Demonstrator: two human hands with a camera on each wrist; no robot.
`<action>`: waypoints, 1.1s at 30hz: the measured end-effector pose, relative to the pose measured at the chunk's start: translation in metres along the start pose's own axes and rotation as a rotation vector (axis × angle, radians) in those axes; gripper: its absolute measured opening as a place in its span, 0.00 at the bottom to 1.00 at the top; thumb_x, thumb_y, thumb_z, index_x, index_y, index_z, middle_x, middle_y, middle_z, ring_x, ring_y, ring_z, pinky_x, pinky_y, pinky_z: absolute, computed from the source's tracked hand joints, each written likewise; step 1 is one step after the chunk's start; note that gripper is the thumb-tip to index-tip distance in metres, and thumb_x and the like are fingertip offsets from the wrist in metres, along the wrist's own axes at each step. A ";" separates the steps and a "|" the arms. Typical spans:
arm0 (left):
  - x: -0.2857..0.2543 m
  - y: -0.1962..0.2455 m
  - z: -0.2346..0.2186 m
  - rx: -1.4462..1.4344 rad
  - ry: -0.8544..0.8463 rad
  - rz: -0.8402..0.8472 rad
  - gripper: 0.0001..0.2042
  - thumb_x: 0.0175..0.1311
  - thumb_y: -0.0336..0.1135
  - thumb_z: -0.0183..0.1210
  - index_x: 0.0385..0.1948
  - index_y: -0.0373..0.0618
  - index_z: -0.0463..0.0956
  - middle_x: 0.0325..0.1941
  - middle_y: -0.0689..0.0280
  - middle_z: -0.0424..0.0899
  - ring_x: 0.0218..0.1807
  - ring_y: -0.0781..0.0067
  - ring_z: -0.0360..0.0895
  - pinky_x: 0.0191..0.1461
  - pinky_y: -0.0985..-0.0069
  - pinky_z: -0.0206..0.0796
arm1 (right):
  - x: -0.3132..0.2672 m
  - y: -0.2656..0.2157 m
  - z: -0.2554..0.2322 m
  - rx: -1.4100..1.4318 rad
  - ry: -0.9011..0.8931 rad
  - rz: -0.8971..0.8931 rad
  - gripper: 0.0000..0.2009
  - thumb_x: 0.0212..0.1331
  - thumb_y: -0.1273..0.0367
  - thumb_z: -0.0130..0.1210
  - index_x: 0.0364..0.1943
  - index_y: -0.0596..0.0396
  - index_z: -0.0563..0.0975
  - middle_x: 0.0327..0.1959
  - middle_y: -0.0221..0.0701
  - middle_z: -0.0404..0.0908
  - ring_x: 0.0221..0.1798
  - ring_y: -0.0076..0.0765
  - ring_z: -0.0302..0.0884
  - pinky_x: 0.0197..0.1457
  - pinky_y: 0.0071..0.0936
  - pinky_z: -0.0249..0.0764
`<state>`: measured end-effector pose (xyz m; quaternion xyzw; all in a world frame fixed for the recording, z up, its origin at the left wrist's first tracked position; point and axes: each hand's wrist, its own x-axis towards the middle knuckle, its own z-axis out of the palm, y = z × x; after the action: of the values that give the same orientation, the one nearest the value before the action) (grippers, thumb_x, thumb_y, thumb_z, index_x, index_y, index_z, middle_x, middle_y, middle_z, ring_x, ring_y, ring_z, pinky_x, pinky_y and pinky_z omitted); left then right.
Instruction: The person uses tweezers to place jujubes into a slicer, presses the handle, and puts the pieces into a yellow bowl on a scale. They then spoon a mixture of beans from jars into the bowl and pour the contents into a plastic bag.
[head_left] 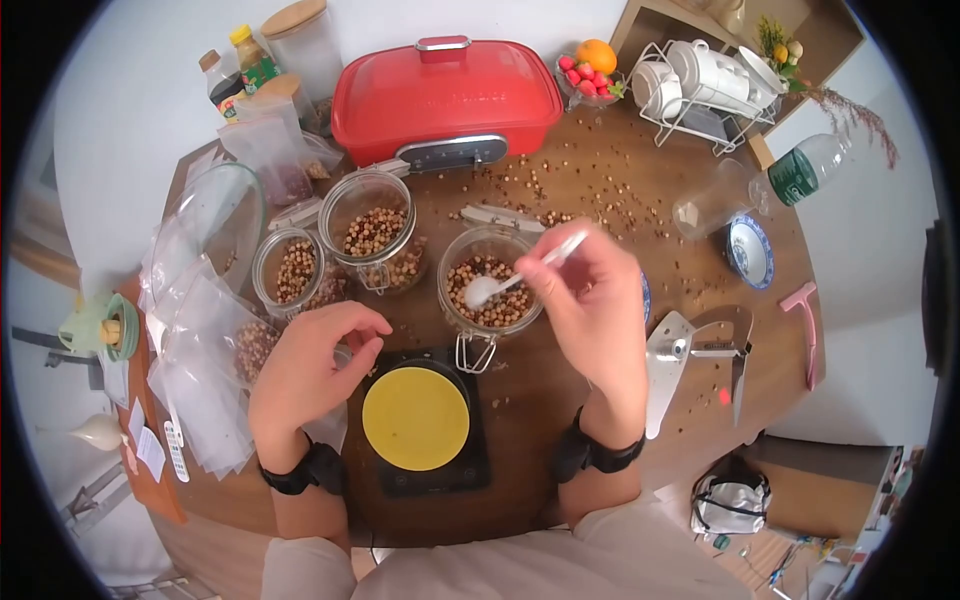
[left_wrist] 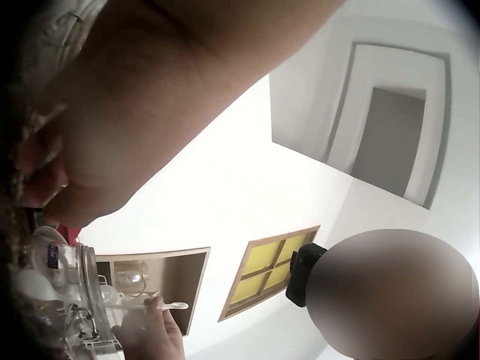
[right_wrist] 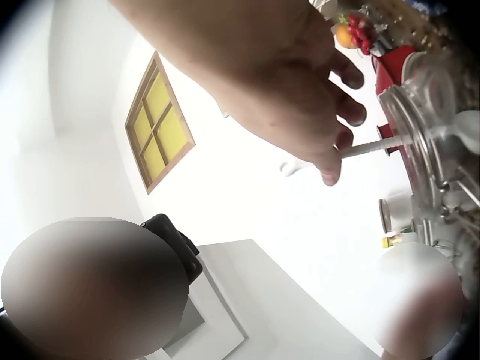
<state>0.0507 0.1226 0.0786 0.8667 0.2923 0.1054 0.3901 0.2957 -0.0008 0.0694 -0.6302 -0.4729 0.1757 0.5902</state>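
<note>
The right hand (head_left: 592,300) pinches the handle of a white plastic spoon (head_left: 481,292), whose bowl is in the open glass jar (head_left: 447,312) of brown beans or nuts. In the right wrist view the right hand (right_wrist: 300,105) holds the spoon handle (right_wrist: 367,148) between thumb and fingertips. Left of the jar, the left hand (head_left: 315,370) hovers with loosely bent fingers, holding nothing visible, beside a yellow disc (head_left: 416,419) on a black scale (head_left: 440,484). The left wrist view shows the left hand (left_wrist: 82,157) partly, its fingertips dim.
Two more jars (head_left: 367,225) (head_left: 289,270) and plastic bags (head_left: 200,375) stand at the left. Behind is a red cooker (head_left: 445,95). Loose beans are scattered at the back right, near a bottle (head_left: 806,170), a bowl (head_left: 750,252), scissors (head_left: 739,380) and a pink razor-shaped tool (head_left: 808,330).
</note>
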 end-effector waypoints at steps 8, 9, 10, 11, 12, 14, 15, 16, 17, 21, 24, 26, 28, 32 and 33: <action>-0.002 -0.007 -0.002 0.102 0.135 0.076 0.05 0.61 0.24 0.60 0.38 0.40 0.79 0.28 0.63 0.80 0.29 0.67 0.78 0.33 0.73 0.68 | -0.001 -0.004 0.000 -0.039 0.250 -0.071 0.10 0.73 0.68 0.53 0.33 0.58 0.75 0.16 0.26 0.68 0.19 0.19 0.62 0.24 0.21 0.60; -0.002 -0.006 -0.003 0.096 0.135 0.075 0.05 0.61 0.24 0.60 0.38 0.41 0.79 0.28 0.63 0.80 0.29 0.67 0.78 0.33 0.73 0.68 | -0.002 -0.004 -0.001 -0.049 0.238 -0.064 0.09 0.73 0.68 0.53 0.34 0.58 0.76 0.17 0.26 0.69 0.19 0.20 0.63 0.24 0.21 0.60; -0.002 -0.005 -0.004 0.089 0.135 0.074 0.05 0.61 0.24 0.60 0.38 0.41 0.79 0.27 0.63 0.80 0.28 0.67 0.78 0.33 0.73 0.68 | -0.001 -0.004 -0.001 -0.061 0.226 -0.056 0.09 0.73 0.68 0.52 0.34 0.57 0.76 0.17 0.27 0.69 0.19 0.21 0.63 0.25 0.21 0.60; -0.003 -0.005 -0.005 0.081 0.135 0.073 0.05 0.61 0.24 0.60 0.38 0.41 0.79 0.27 0.63 0.80 0.27 0.67 0.77 0.33 0.73 0.68 | 0.000 -0.004 0.000 -0.096 0.211 -0.102 0.08 0.73 0.69 0.53 0.35 0.57 0.76 0.17 0.29 0.70 0.19 0.24 0.64 0.25 0.22 0.61; -0.003 -0.005 -0.006 0.069 0.120 0.042 0.06 0.60 0.24 0.61 0.38 0.41 0.79 0.27 0.64 0.80 0.29 0.69 0.77 0.35 0.74 0.68 | 0.001 -0.005 0.000 -0.132 0.196 -0.149 0.08 0.72 0.69 0.53 0.35 0.58 0.76 0.18 0.30 0.71 0.19 0.26 0.65 0.25 0.24 0.62; -0.003 -0.004 -0.007 0.042 0.088 -0.019 0.07 0.59 0.23 0.62 0.38 0.42 0.81 0.28 0.66 0.80 0.32 0.72 0.77 0.39 0.76 0.69 | 0.004 -0.003 0.001 -0.173 0.141 -0.211 0.07 0.71 0.70 0.53 0.35 0.58 0.76 0.19 0.34 0.72 0.20 0.33 0.68 0.27 0.27 0.64; -0.003 -0.004 -0.006 0.041 0.088 -0.021 0.07 0.59 0.23 0.62 0.38 0.42 0.81 0.28 0.66 0.80 0.32 0.72 0.76 0.39 0.76 0.69 | 0.004 0.000 0.002 -0.178 0.099 -0.227 0.06 0.71 0.71 0.54 0.35 0.58 0.77 0.20 0.35 0.73 0.21 0.36 0.69 0.27 0.28 0.65; -0.003 -0.004 -0.006 0.040 0.088 -0.023 0.07 0.59 0.23 0.62 0.38 0.42 0.81 0.27 0.66 0.80 0.31 0.72 0.76 0.39 0.76 0.69 | 0.005 0.001 0.003 -0.183 0.057 -0.242 0.06 0.70 0.72 0.54 0.35 0.58 0.77 0.21 0.37 0.74 0.22 0.40 0.70 0.28 0.30 0.67; -0.002 -0.004 -0.006 0.039 0.087 -0.026 0.07 0.59 0.23 0.62 0.38 0.42 0.81 0.27 0.66 0.80 0.31 0.73 0.76 0.38 0.76 0.69 | 0.005 0.000 0.004 -0.158 -0.010 -0.158 0.07 0.70 0.71 0.53 0.33 0.59 0.76 0.22 0.39 0.75 0.24 0.45 0.72 0.30 0.33 0.68; -0.003 -0.005 -0.006 0.029 0.084 -0.040 0.06 0.60 0.23 0.62 0.38 0.42 0.81 0.27 0.66 0.79 0.31 0.73 0.76 0.39 0.76 0.69 | 0.005 0.003 0.004 -0.106 -0.044 -0.059 0.13 0.74 0.67 0.49 0.31 0.60 0.74 0.20 0.40 0.72 0.21 0.41 0.69 0.28 0.32 0.66; -0.005 -0.003 -0.007 0.037 0.066 -0.056 0.07 0.60 0.25 0.62 0.39 0.42 0.80 0.27 0.66 0.79 0.32 0.74 0.76 0.39 0.76 0.69 | 0.004 0.004 0.002 -0.063 0.010 -0.001 0.15 0.76 0.67 0.47 0.30 0.60 0.74 0.17 0.34 0.69 0.19 0.31 0.66 0.26 0.31 0.63; -0.007 -0.001 -0.009 0.072 0.032 -0.063 0.07 0.61 0.26 0.62 0.40 0.42 0.80 0.27 0.66 0.80 0.32 0.74 0.77 0.40 0.75 0.70 | 0.004 0.010 0.003 0.041 0.094 0.044 0.17 0.78 0.64 0.44 0.30 0.58 0.74 0.17 0.24 0.65 0.21 0.17 0.61 0.25 0.24 0.57; -0.010 -0.012 -0.005 0.027 -0.024 -0.073 0.09 0.62 0.28 0.62 0.43 0.40 0.79 0.28 0.64 0.81 0.30 0.70 0.78 0.37 0.73 0.70 | 0.006 0.010 0.002 0.122 0.163 0.158 0.18 0.78 0.63 0.43 0.29 0.57 0.73 0.18 0.20 0.64 0.21 0.14 0.59 0.24 0.21 0.55; -0.013 -0.019 -0.002 -0.010 -0.190 -0.173 0.13 0.61 0.32 0.65 0.45 0.39 0.79 0.28 0.62 0.82 0.29 0.68 0.79 0.37 0.71 0.71 | 0.013 0.026 0.001 0.355 0.323 0.263 0.19 0.79 0.59 0.42 0.29 0.54 0.71 0.18 0.18 0.64 0.20 0.13 0.57 0.23 0.18 0.51; -0.013 -0.019 -0.002 0.004 -0.204 -0.173 0.13 0.60 0.33 0.66 0.44 0.39 0.79 0.28 0.61 0.83 0.30 0.67 0.80 0.37 0.71 0.71 | 0.014 0.029 0.000 0.386 0.343 0.272 0.18 0.79 0.59 0.42 0.30 0.53 0.71 0.17 0.18 0.62 0.19 0.12 0.56 0.22 0.17 0.50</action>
<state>0.0316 0.1263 0.0667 0.8453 0.3251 -0.0179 0.4236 0.3140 0.0150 0.0478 -0.5844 -0.2350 0.2309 0.7416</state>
